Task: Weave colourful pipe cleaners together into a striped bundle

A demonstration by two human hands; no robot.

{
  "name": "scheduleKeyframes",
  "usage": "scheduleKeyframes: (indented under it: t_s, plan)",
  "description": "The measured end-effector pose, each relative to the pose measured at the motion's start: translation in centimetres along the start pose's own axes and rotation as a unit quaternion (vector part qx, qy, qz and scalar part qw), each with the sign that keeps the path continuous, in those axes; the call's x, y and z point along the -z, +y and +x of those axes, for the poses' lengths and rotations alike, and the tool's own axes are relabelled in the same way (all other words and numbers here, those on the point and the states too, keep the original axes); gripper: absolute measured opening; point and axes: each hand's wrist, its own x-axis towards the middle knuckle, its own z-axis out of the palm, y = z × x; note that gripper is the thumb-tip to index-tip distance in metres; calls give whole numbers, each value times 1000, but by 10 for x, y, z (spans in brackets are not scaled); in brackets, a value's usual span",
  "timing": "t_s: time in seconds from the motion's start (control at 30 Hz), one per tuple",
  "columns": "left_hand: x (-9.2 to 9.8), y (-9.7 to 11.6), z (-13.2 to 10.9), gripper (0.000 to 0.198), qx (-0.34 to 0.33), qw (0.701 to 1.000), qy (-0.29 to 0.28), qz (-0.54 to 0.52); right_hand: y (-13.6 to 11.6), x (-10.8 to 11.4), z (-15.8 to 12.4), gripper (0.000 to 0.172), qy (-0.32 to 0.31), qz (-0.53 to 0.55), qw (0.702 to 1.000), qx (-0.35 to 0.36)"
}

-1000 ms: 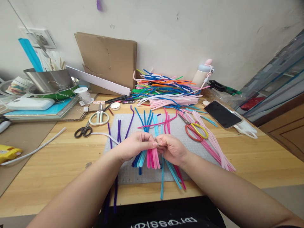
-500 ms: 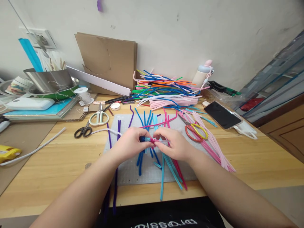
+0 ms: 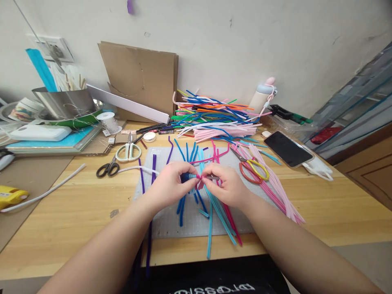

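My left hand [image 3: 172, 183] is closed, its thumb and fingers pinching the left part of a small bundle of pipe cleaners above the cutting mat [image 3: 165, 222]. Blue and light blue show in the bundle, with a pink pipe cleaner [image 3: 199, 179] at its right end. My right hand [image 3: 228, 185] is pinched shut on that pink end, its fingertips close to the left ones. A thin grey rod [image 3: 213, 178] shows along the right fingers; how it joins the bundle is hidden. Below the hands lie light blue pipe cleaners [image 3: 221, 218] and dark blue pipe cleaners [image 3: 181, 212].
Purple pipe cleaners [image 3: 150, 241] hang over the table's front edge. Red-and-yellow scissors [image 3: 254, 169] lie right of the mat, white-handled scissors [image 3: 128, 152] and black scissors [image 3: 108, 168] left. A phone [image 3: 288, 149] lies right. Behind is a heap of pipe cleaners [image 3: 220, 116].
The right fingers have shifted slightly at the pink end, and its pink strands now show more between the hands. The grey rod has come into clearer view. The left hand barely moved.
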Motion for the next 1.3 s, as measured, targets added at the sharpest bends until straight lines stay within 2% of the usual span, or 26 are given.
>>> scheduleKeyframes:
  t_s: [0.27,0.5,0.73,0.87,0.97,1.03,1.1,1.2,1.3]
  plan:
    - [-2,1,0,8,27,998,-29,-42,-2,-2,1,11,5,-34,999,32]
    - [-4,3,0,7,37,997,-16,-62,0,-4,-1,8,20,-31,999,-17]
    - [-8,1,0,8,27,998,-23,-42,-2,-5,-3,7,15,-53,998,-17]
    - [-10,0,-1,10,-19,999,-16,-20,-3,-9,-2,6,7,25,996,-88]
    - [-9,1,-1,12,-54,998,-17,-8,-3,-11,-1,4,-5,130,977,-170]
    - [-7,1,-1,12,-61,998,-17,-1,-2,-11,-1,4,-7,158,969,-189]
    - [-7,0,0,12,-50,999,-20,0,0,-10,-2,4,-12,125,979,-162]
    - [-8,-2,0,10,-23,999,-39,-14,2,-6,-3,5,-30,2,998,-63]
    - [-9,-4,1,10,-6,998,-50,-27,2,-2,-3,7,-53,-63,997,2]
